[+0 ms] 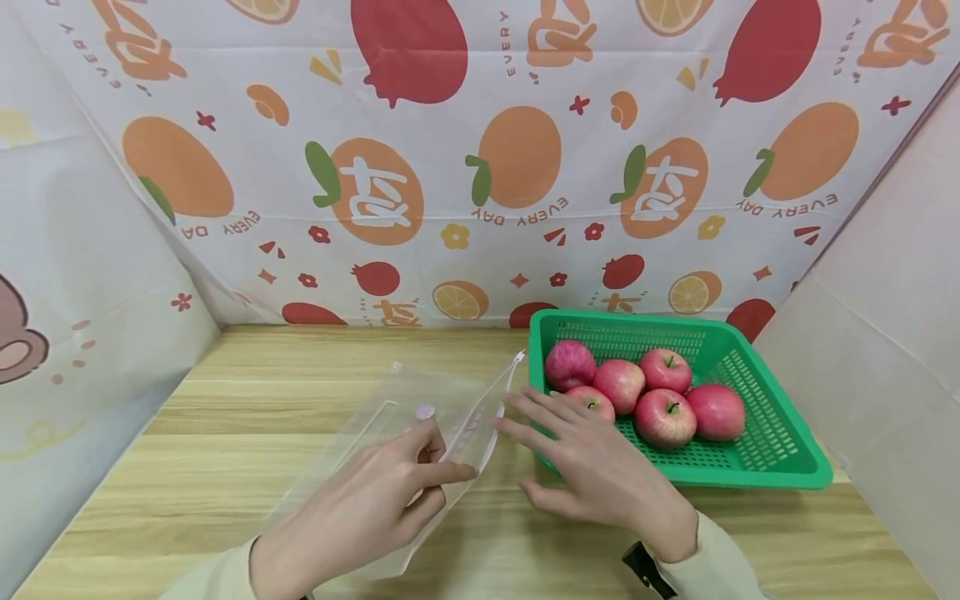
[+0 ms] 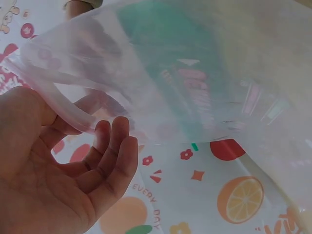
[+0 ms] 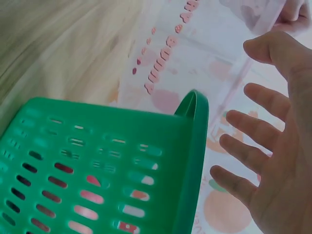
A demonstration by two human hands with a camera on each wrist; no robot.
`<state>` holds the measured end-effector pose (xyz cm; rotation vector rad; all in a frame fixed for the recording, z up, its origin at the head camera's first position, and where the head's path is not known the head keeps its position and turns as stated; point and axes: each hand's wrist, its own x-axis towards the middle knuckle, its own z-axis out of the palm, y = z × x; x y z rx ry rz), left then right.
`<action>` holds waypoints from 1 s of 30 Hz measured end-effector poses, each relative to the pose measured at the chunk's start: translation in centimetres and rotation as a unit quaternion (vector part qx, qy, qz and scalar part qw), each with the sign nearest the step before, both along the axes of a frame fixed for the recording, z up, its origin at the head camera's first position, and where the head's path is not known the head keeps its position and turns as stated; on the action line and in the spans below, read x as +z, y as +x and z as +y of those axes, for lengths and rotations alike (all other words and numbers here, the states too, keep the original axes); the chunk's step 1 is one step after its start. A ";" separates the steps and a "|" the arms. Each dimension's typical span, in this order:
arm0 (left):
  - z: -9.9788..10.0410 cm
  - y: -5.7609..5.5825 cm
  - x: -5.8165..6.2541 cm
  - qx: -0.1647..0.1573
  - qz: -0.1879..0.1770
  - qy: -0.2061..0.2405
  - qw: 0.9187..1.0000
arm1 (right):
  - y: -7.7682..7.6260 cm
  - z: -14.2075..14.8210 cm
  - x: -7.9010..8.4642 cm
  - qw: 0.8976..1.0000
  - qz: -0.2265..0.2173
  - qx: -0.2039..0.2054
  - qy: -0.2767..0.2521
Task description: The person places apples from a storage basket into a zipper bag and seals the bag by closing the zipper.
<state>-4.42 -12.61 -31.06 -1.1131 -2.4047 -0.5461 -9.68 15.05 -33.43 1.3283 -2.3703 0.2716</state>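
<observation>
A clear zip bag (image 1: pixel 457 396) with a pale slider (image 1: pixel 518 357) at its far corner lies partly raised off the table. My left hand (image 1: pixel 367 500) pinches the bag's zip edge between thumb and index finger; the other fingers are loosely bent in the left wrist view. Pinkish printing shows through the film (image 2: pixel 195 87). My right hand (image 1: pixel 596 462) holds nothing, its fingers spread and fairly straight between the bag's mouth and the green basket (image 1: pixel 806 450). In the head view its fingertips are close to the bag's edge; whether they touch it I cannot tell.
Several red apples (image 1: pixel 665 418) sit in the left part of the basket, one partly hidden by my right hand. The wooden table (image 1: pixel 247 400) ends at a fruit-print cloth (image 1: pixel 450 250) behind and pale cloth walls on both sides.
</observation>
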 end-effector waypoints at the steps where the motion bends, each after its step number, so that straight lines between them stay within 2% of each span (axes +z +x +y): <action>1: 0.0 0.1 0.0 0.000 0.000 0.000 1.000 | 0.0 -0.1 -0.1 1.000 0.002 0.002 0.001; 11: 0.0 0.3 0.5 0.017 -0.026 0.017 0.999 | 0.1 -0.1 -0.5 1.000 0.015 0.005 0.014; 18: -0.3 0.2 1.0 0.062 -0.025 0.031 0.997 | 0.1 0.0 -0.6 0.999 0.029 0.013 0.007; 23: -0.6 0.0 1.1 0.087 -0.005 0.072 0.994 | 0.2 0.0 -0.6 0.999 0.046 0.025 -0.007; 30: -0.9 -0.4 1.3 0.115 -0.014 0.137 0.984 | 0.4 -0.1 -0.3 0.999 0.044 0.025 -0.006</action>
